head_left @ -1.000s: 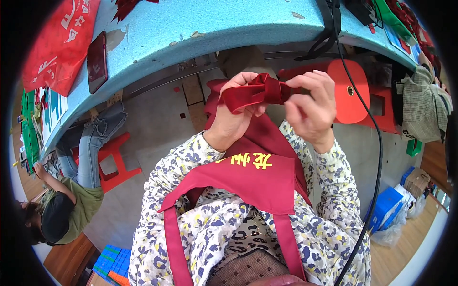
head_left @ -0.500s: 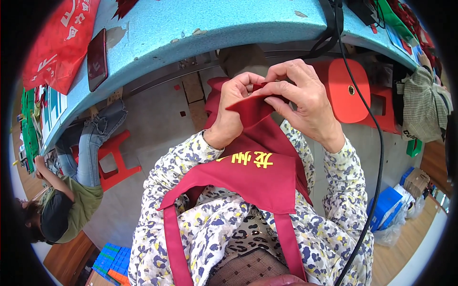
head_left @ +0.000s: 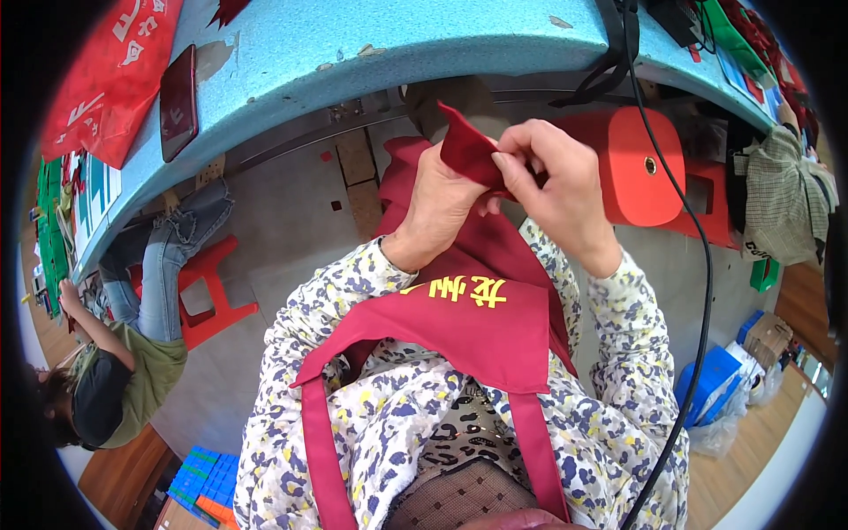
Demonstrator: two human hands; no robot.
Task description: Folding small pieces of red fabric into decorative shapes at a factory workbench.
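Bench: a curved work table with a speckled light-blue top (head_left: 424, 44), chipped in places.
On its left end: a flat dark-red phone (head_left: 177, 102) beside a red printed fabric bag (head_left: 106, 75).
On its right: a black cable (head_left: 618, 44).

A pale blue counter (head_left: 371, 53) curves across the scene above the fingers. On it, up and far to the left of them, lies a dark phone (head_left: 177, 102), just beside a red printed bag (head_left: 106, 75). A black cable (head_left: 698, 291) comes off the counter to the right of the fingers and runs down past them. Just right of the fingers stands a red plastic stool (head_left: 640, 168); a second red stool (head_left: 208, 287) is lower left, carrying a seated person in jeans (head_left: 168, 256) and an olive shirt. Far right hangs a checked garment (head_left: 782, 208). A blue box (head_left: 711, 384) sits lower right, and blue crates (head_left: 203, 477) lower left.
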